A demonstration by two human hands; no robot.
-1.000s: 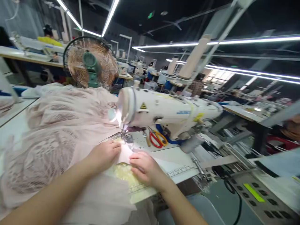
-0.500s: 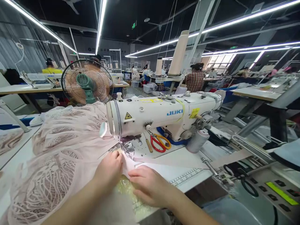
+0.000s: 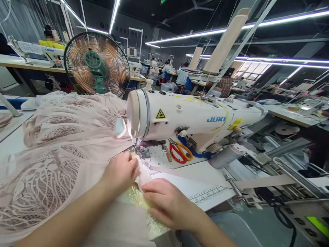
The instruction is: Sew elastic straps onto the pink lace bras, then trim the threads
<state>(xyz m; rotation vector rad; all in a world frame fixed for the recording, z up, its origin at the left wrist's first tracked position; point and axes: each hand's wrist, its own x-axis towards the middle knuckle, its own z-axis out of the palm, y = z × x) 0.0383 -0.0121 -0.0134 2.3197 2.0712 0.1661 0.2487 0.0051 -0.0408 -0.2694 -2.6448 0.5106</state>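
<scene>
A white JUKI sewing machine (image 3: 190, 113) stands ahead, its needle area close beyond my fingers. My left hand (image 3: 120, 173) is closed on pale pink fabric (image 3: 142, 175) just in front of the presser foot (image 3: 138, 147). Lower and to the right, my right hand (image 3: 168, 202) has its fingers curled on the near edge of the same fabric; the fingertips are partly hidden. Lace-patterned pink fabric (image 3: 48, 181) spreads to the left in gathered folds. A narrow pale strip (image 3: 180, 171) runs rightward from the foot area.
Red-and-yellow-handled scissors (image 3: 180, 152) and a wooden-handled tool (image 3: 168, 154) lie on the machine bed. A grey thread cone (image 3: 226, 156) is beside the machine's base. Behind the fabric stands a large fan (image 3: 96, 63). A printed ruler scale (image 3: 208, 193) marks the table's front right.
The view has shifted, so the machine looks larger and further right. Both hands stay on the fabric near the foot, with the left hand slightly raised and drawn back from the needle area.
</scene>
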